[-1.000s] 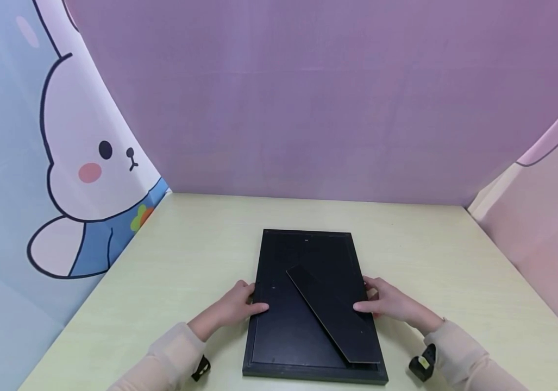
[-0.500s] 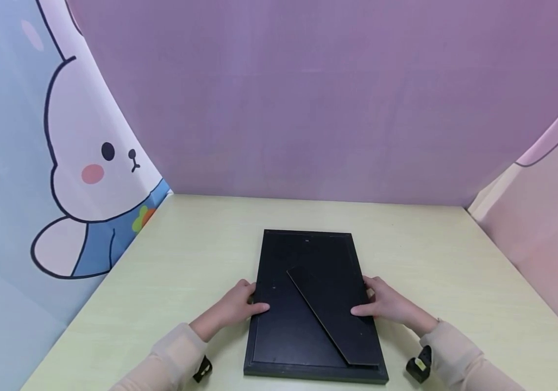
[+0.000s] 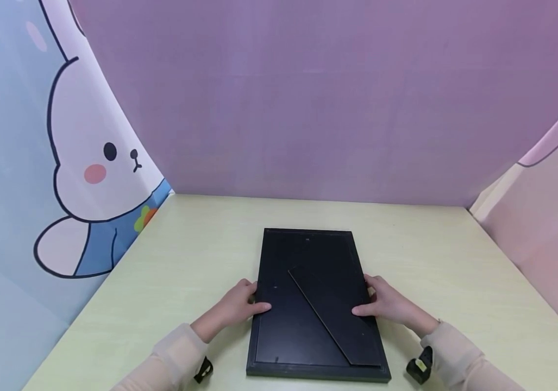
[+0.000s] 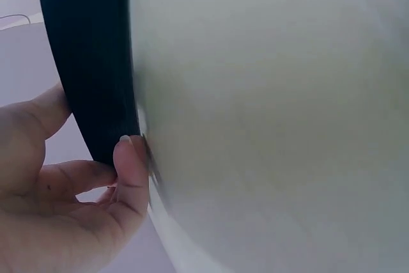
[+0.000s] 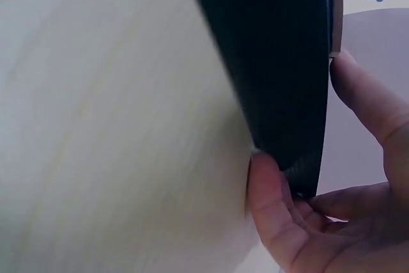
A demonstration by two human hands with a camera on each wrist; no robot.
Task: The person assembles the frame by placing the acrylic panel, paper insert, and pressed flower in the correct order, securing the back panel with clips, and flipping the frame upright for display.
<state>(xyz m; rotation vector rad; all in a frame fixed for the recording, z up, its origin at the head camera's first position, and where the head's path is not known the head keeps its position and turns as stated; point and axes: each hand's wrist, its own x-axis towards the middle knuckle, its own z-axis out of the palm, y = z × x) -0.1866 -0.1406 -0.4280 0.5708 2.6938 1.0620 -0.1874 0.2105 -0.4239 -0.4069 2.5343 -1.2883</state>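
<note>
A black picture frame [image 3: 283,331] lies back side up on the table, its long sides running away from me. Slanting across its back is a flat black stand leg [image 3: 332,312]. My left hand [image 3: 237,305] grips the left side, thumb on the back panel. On the right side my right hand [image 3: 387,303] holds the frame, its thumb on the stand leg. Both wrist views show the frame's dark side wall [image 4: 89,49] between thumb and fingers, with fingertips [image 5: 265,171] at the lower edge. The front of the frame is hidden.
The pale wooden table [image 3: 200,239] extends around the frame. A purple cloth wall [image 3: 308,108] stands along its back edge. At the left is a blue panel with a printed rabbit [image 3: 88,152]; at the right, a pink panel [image 3: 547,217].
My right thumb has slid slightly inward and down on the stand leg. The leg's lower end looks flatter against the frame's back. Both hands keep their grip; the view shifts slightly.
</note>
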